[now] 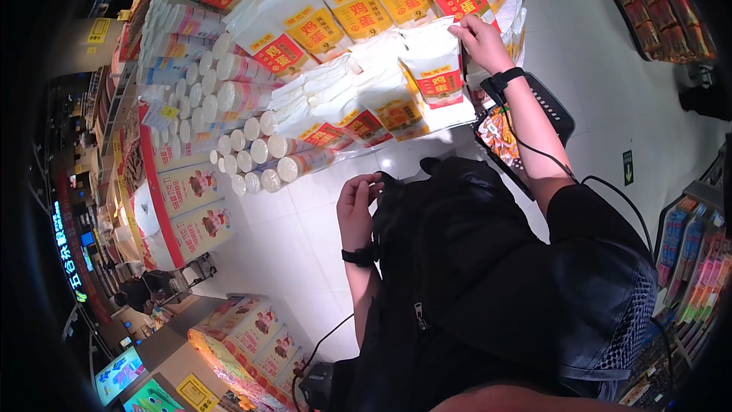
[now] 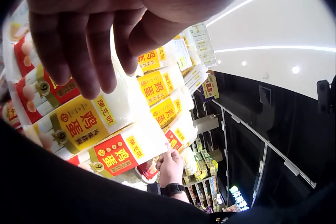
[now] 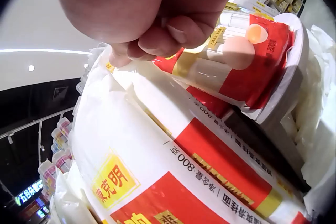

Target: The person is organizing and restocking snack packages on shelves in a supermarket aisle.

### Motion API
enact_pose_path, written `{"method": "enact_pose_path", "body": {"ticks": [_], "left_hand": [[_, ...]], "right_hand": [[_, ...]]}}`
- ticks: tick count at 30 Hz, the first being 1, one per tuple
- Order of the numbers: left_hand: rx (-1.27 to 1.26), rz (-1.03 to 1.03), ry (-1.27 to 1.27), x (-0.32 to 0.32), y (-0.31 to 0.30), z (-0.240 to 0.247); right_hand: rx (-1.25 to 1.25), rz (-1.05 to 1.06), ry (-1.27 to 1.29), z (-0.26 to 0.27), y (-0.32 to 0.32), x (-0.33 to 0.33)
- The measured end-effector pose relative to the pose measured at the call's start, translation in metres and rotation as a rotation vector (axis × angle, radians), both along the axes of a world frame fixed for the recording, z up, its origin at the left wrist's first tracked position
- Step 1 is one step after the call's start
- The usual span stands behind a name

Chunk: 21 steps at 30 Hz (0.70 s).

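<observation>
My right hand [image 1: 486,46] pinches the top corner of a white noodle packet [image 1: 435,57] with a red and yellow label, which stands at the right front of the display. In the right wrist view the curled fingers [image 3: 176,32] meet the packet's corner, with another red-labelled packet [image 3: 215,150] close against it. My left hand [image 1: 355,210] hangs in front of my body with loosely bent fingers and holds nothing. In the left wrist view its fingers [image 2: 97,50] overlap the row of noodle packets behind.
Upright noodle packets [image 1: 358,15] fill the back row. Round white-ended noodle rolls [image 1: 286,168] are stacked to the left. A black basket [image 1: 563,111] with a bright snack bag [image 1: 499,137] stands below my right forearm. Shelves [image 1: 690,252] line the right side.
</observation>
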<state>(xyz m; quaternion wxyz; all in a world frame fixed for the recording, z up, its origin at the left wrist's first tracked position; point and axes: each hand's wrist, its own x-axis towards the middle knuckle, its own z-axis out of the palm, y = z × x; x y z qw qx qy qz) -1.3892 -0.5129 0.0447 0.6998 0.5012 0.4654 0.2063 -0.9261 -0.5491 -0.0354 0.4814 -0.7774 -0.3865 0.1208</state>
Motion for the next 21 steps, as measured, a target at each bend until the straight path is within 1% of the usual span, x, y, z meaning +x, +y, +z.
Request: {"method": "enact_pose_path", "body": {"ticks": [2, 3, 6, 7, 9, 11, 12, 14, 15, 18, 21], "left_hand": [[-0.007, 0.011, -0.008, -0.003, -0.001, 0.0], [-0.006, 0.012, -0.011, -0.003, -0.002, 0.0], [0.0, 0.012, -0.02, -0.004, -0.002, -0.002], [-0.001, 0.008, -0.023, -0.004, -0.002, -0.004], [0.006, -0.009, -0.031, -0.003, -0.002, -0.008], [0.026, -0.034, -0.036, -0.002, 0.0, -0.011], [0.028, -0.037, -0.038, -0.002, 0.0, -0.01], [0.032, -0.043, -0.04, -0.001, 0.001, -0.01], [0.037, -0.04, -0.036, -0.001, 0.001, -0.01], [0.038, -0.014, -0.033, -0.005, -0.002, -0.006], [0.007, 0.034, -0.048, -0.012, -0.007, -0.005]], "right_hand": [[0.037, 0.004, 0.042, -0.001, 0.0, 0.001], [0.046, 0.011, -0.073, -0.001, 0.0, 0.006], [0.033, 0.019, -0.143, 0.039, 0.004, 0.0], [-0.001, 0.031, -0.245, 0.056, 0.008, -0.004], [-0.007, 0.157, -0.34, 0.081, 0.02, -0.009], [-0.025, 0.287, -0.462, 0.093, 0.034, -0.02], [-0.08, 0.368, -0.464, 0.095, 0.042, -0.025], [-0.149, 0.435, -0.573, 0.077, 0.059, -0.03], [-0.222, 0.471, -0.586, 0.076, 0.065, -0.033], [-0.376, 0.49, -0.664, 0.074, 0.079, -0.036], [-0.477, 0.49, -0.725, 0.077, 0.085, -0.041]]}}
